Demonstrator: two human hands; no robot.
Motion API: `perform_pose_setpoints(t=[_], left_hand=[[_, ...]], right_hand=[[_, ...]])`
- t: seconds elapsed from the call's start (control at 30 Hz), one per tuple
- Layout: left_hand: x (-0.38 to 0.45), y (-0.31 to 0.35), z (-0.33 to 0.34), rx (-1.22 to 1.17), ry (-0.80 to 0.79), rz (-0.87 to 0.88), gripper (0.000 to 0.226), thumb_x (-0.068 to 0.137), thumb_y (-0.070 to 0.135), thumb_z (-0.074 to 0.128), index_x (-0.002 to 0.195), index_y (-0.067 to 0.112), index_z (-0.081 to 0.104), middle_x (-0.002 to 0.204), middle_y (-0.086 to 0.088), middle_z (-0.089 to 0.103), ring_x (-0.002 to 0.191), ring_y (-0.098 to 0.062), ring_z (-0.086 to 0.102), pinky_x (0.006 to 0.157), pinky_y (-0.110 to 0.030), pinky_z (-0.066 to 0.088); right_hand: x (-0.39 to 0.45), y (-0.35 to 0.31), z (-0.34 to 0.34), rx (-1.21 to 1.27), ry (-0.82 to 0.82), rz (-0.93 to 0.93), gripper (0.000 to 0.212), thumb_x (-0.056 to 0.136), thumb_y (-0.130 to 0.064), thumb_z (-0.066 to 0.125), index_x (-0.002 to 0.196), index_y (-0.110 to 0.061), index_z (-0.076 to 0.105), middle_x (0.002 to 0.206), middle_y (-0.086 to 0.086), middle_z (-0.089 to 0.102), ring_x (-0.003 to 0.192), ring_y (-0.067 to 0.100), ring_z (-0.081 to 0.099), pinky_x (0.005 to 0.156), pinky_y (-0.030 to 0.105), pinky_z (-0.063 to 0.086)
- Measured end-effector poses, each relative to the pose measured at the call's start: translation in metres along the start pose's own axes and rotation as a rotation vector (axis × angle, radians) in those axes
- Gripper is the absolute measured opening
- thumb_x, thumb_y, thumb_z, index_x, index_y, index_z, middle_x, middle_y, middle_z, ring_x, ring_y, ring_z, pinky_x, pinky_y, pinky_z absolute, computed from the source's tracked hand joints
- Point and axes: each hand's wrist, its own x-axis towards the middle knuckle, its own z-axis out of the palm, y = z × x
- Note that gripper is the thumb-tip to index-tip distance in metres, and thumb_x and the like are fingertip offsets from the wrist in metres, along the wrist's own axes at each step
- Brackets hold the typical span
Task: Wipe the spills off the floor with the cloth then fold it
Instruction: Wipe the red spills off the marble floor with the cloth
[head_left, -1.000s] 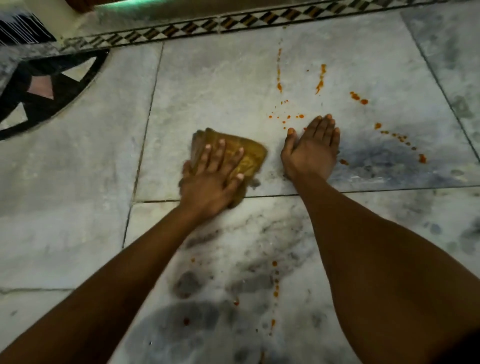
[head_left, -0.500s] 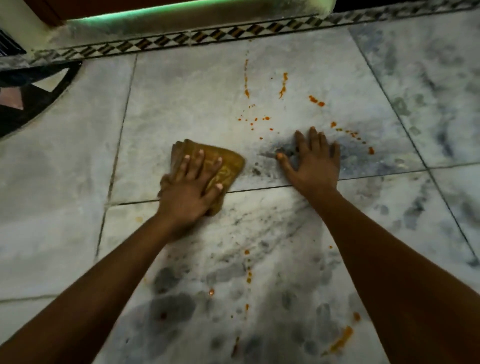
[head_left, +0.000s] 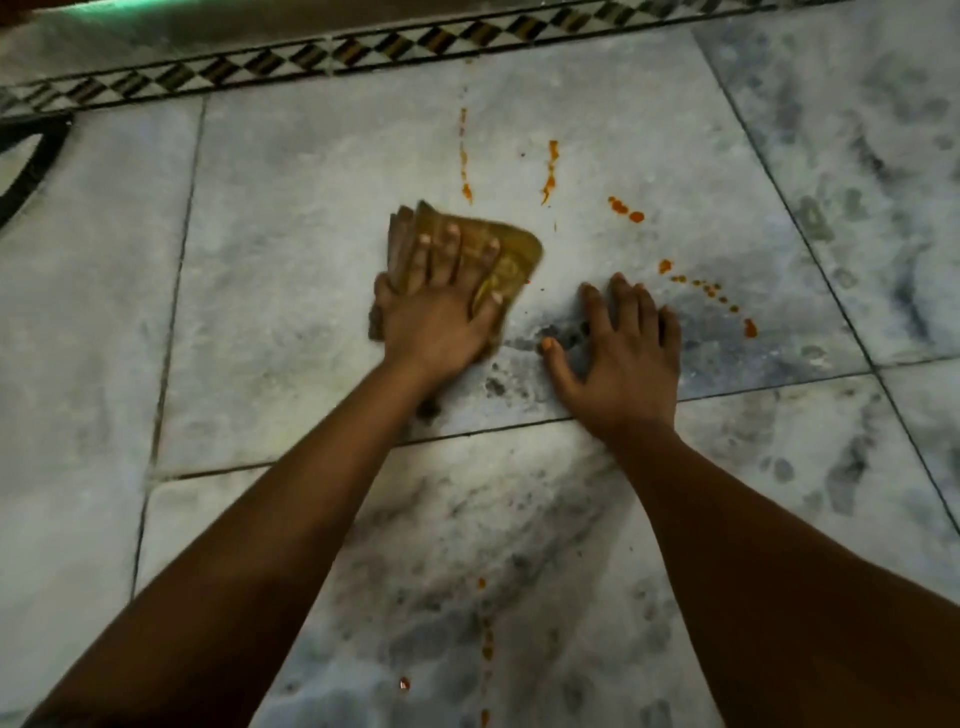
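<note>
Orange spills (head_left: 549, 171) dot the marble floor (head_left: 291, 291) ahead of and below us, so wiping is far from done. Our left hand (head_left: 441, 312) presses flat fingers on the bunched cloth (head_left: 511, 260); our right hand (head_left: 621, 358) rests spread, holding nothing. Folding remains.

Matt, veined marble floor (head_left: 291, 291) (grey-smudged); soft woven cloth (head_left: 511, 257), mustard, folded in layers.
</note>
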Motion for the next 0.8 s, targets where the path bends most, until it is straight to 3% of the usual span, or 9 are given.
perform_pose_setpoints(t=[0.1,0.23,0.33,0.4,0.5,0.63,0.8], left_hand=[[-0.018,-0.031,-0.003,0.042,0.021,0.041,0.052,0.096,0.053,0.024,0.145,0.047,0.006,0.158,0.01,-0.008,0.145,-0.017,-0.007,0.112,-0.054,0.003],[0.049,-0.067,-0.02,0.002,0.051,-0.194,0.053,0.098,0.048,0.025,0.148,0.037,0.01,0.158,0.006,-0.005,0.145,-0.018,-0.007,0.113,-0.053,-0.005],[0.119,-0.058,-0.036,-0.087,0.02,-0.284,0.057,0.097,0.054,0.02,0.149,0.036,0.007,0.159,0.004,-0.009,0.145,-0.021,-0.012,0.113,-0.055,-0.008],[0.146,-0.035,-0.04,-0.118,-0.023,-0.265,0.058,0.097,0.054,0.018,0.149,0.035,0.003,0.158,0.001,-0.013,0.144,-0.023,-0.015,0.113,-0.055,-0.01],[0.136,-0.001,-0.033,-0.07,-0.031,-0.08,0.056,0.098,0.052,0.019,0.149,0.035,0.003,0.158,0.001,-0.011,0.145,-0.023,-0.013,0.113,-0.053,-0.009],[0.081,-0.027,-0.019,0.019,0.01,0.097,0.053,0.098,0.049,0.026,0.147,0.042,0.006,0.158,0.006,-0.006,0.145,-0.018,-0.008,0.113,-0.047,-0.005],[0.135,-0.073,-0.038,-0.021,0.006,-0.153,0.055,0.098,0.051,0.022,0.148,0.037,0.006,0.158,0.006,-0.007,0.145,-0.019,-0.01,0.113,-0.05,-0.006]], right_hand=[[0.001,0.0,-0.001,0.011,-0.009,0.007,0.073,0.083,-0.061,0.032,0.138,-0.015,0.044,0.146,0.017,0.038,0.134,0.037,0.034,0.11,0.053,0.021],[0.002,0.0,0.002,0.01,0.006,0.007,0.072,0.083,-0.06,0.035,0.138,-0.014,0.044,0.146,0.017,0.039,0.134,0.037,0.034,0.11,0.051,0.02],[0.002,0.001,0.002,0.005,0.004,0.01,0.072,0.083,-0.059,0.034,0.139,-0.014,0.043,0.146,0.017,0.038,0.135,0.036,0.033,0.11,0.048,0.015],[0.002,0.0,0.001,0.007,0.001,0.012,0.072,0.083,-0.059,0.035,0.139,-0.014,0.043,0.146,0.017,0.038,0.135,0.036,0.033,0.11,0.046,0.012],[0.002,-0.001,-0.001,0.018,0.0,0.016,0.071,0.083,-0.057,0.037,0.138,-0.013,0.044,0.145,0.018,0.039,0.134,0.036,0.035,0.109,0.047,0.015],[0.002,-0.001,-0.005,0.012,-0.003,0.023,0.07,0.083,-0.057,0.038,0.138,-0.013,0.045,0.145,0.018,0.04,0.133,0.037,0.037,0.109,0.048,0.017],[0.003,-0.001,-0.004,0.031,-0.023,0.032,0.071,0.082,-0.057,0.038,0.139,-0.014,0.044,0.146,0.017,0.039,0.135,0.035,0.034,0.111,0.048,0.014]])
